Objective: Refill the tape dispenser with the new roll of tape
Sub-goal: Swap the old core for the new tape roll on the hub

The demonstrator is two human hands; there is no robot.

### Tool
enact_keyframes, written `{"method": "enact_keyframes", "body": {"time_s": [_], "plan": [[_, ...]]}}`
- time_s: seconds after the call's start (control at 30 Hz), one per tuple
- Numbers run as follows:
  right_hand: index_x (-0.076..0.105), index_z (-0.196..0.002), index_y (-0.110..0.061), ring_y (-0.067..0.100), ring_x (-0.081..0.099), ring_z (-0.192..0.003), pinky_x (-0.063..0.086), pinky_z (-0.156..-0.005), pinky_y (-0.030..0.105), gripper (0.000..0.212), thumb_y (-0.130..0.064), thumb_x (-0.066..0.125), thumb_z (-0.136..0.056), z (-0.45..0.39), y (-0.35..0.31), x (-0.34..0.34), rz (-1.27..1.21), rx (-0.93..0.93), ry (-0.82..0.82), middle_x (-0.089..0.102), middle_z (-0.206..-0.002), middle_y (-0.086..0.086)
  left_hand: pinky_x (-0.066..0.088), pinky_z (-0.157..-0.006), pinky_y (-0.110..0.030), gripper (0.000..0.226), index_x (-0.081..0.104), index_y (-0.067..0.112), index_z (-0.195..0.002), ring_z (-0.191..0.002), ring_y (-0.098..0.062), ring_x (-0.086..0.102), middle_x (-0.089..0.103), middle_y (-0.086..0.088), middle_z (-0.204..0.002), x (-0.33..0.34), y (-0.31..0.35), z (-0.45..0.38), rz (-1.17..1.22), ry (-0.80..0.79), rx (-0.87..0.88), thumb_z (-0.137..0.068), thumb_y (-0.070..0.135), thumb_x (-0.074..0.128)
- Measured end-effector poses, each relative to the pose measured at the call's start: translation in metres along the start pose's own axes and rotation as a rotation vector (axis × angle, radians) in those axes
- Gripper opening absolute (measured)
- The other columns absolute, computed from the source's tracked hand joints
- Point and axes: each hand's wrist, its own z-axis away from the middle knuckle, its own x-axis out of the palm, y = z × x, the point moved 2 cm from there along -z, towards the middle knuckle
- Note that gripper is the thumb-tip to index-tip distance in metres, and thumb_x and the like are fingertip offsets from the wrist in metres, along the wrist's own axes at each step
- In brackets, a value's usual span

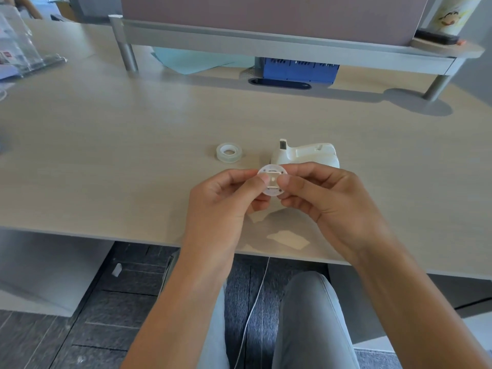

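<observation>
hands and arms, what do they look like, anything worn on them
Both arms are bare as far up as the view shows: no sleeves, gloves, watch or rings visible on the left hand or the right hand. Fingernails are short and unpainted.

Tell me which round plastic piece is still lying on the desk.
The clear tape roll, left of the white dispenser. The white hub disc is pinched between both hands above the desk.

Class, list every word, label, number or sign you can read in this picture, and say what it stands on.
None can be read.
Blue box under the shelf: white marks, too blurred.
Clear plastic packet at far left: red label, too small.
Cup on the shelf: a cartoon drawing, no legible words.
</observation>
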Motion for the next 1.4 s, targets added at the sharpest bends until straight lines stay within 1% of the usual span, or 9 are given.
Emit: {"method": "enact_keyframes", "body": {"time_s": [0.23, 0.53, 0.6, 0.7, 0.8, 1.03, 1.23, 1.33, 1.4], "plan": [[0.085, -0.085, -0.012, 0.013, 0.068, -0.065, 0.060, -0.065, 0.021, 0.025, -0.021, 0.084, -0.061, -0.001, 0.003, -0.004, -0.244, 0.138, -0.056, 0.075, -0.080, 0.010, 0.057, -0.067, -0.024, 0.018, 0.077, -0.005, -0.101, -0.069, -0.019, 0.063, 0.075, -0.021, -0.090, 0.007, 0.000, 0.000, 0.164, -0.110, -0.083, -0.086, 0.006, 0.074], [0.084, -0.085, -0.012, 0.010, 0.067, -0.061, 0.060, -0.064, 0.020, 0.019, -0.020, 0.080, -0.067, 0.000, 0.007, -0.008, -0.280, 0.154, -0.039, 0.075, -0.075, 0.006, 0.056, -0.062, -0.021, 0.024, 0.077, 0.002, -0.092, -0.066, -0.016, 0.061, 0.070, -0.016, -0.087, 0.014, -0.002, -0.002, 0.273, -0.167, -0.181, -0.072, 0.015, 0.079], [0.084, -0.093, -0.014, 0.011, 0.069, -0.064, 0.060, -0.067, 0.022, 0.025, -0.022, 0.083, -0.069, -0.001, 0.007, -0.011, -0.181, 0.065, 0.002, 0.076, -0.076, 0.005, 0.055, -0.063, -0.022, 0.023, 0.077, 0.002, -0.092, -0.068, -0.017, 0.060, 0.068, -0.018, -0.089, 0.014, -0.003, -0.003, 0.261, -0.139, -0.169, -0.072, 0.014, 0.079], [0.081, -0.104, -0.022, 0.013, 0.071, -0.076, 0.062, -0.078, 0.029, 0.023, -0.014, 0.084, -0.083, 0.003, 0.002, -0.019, 0.282, -0.311, 0.140, 0.079, -0.090, 0.001, 0.054, -0.065, -0.024, 0.014, 0.078, 0.002, -0.090, -0.067, -0.018, 0.060, 0.069, -0.019, -0.085, 0.015, -0.006, -0.004, 0.212, -0.073, -0.142, -0.078, 0.008, 0.080], [0.079, -0.109, -0.019, 0.016, 0.072, -0.085, 0.060, -0.083, 0.026, 0.026, -0.011, 0.084, -0.085, 0.007, 0.003, -0.016, 0.543, -0.528, 0.088, 0.075, -0.103, 0.006, 0.054, -0.064, -0.025, 0.010, 0.080, 0.004, -0.088, -0.063, -0.017, 0.061, 0.072, -0.011, -0.072, 0.014, -0.009, -0.004, 0.095, -0.007, -0.065, -0.079, 0.008, 0.083], [0.080, -0.107, -0.014, 0.016, 0.073, -0.091, 0.060, -0.086, 0.027, 0.018, -0.012, 0.082, -0.089, 0.003, 0.005, -0.013, 0.682, -0.546, 0.059, 0.072, -0.104, 0.002, 0.055, -0.062, -0.019, 0.006, 0.082, 0.006, -0.086, -0.060, -0.012, 0.065, 0.074, -0.004, -0.065, 0.011, -0.006, 0.000, -0.091, 0.042, 0.067, -0.084, 0.011, 0.081], [0.073, -0.113, -0.010, -0.002, 0.059, -0.089, 0.057, -0.080, 0.038, 0.019, -0.020, 0.069, -0.098, -0.001, 0.012, -0.006, 1.021, -0.677, 0.025, 0.071, -0.106, 0.000, 0.053, -0.058, -0.016, 0.004, 0.080, 0.007, -0.086, -0.053, -0.007, 0.060, 0.070, 0.002, -0.058, 0.003, -0.005, -0.004, -0.208, 0.099, 0.083, -0.086, 0.010, 0.079], [0.072, -0.111, -0.010, 0.001, 0.064, -0.091, 0.057, -0.085, 0.032, 0.015, -0.014, 0.070, -0.097, -0.003, 0.016, -0.005, 0.969, -0.624, 0.003, 0.073, -0.103, -0.002, 0.052, -0.057, -0.018, 0.002, 0.079, 0.010, -0.085, -0.050, -0.006, 0.059, 0.071, 0.002, -0.058, -0.001, -0.003, -0.008, -0.281, 0.098, 0.076, -0.086, 0.010, 0.079], [0.070, -0.110, -0.011, 0.006, 0.070, -0.094, 0.056, -0.085, 0.020, 0.012, -0.012, 0.070, -0.097, -0.003, 0.017, -0.007, 0.830, -0.510, 0.047, 0.074, -0.101, -0.005, 0.054, -0.059, -0.021, 0.005, 0.078, 0.013, -0.090, -0.050, -0.006, 0.061, 0.073, 0.001, -0.061, -0.003, -0.002, -0.011, -0.368, 0.094, 0.082, -0.087, 0.010, 0.077]]}}
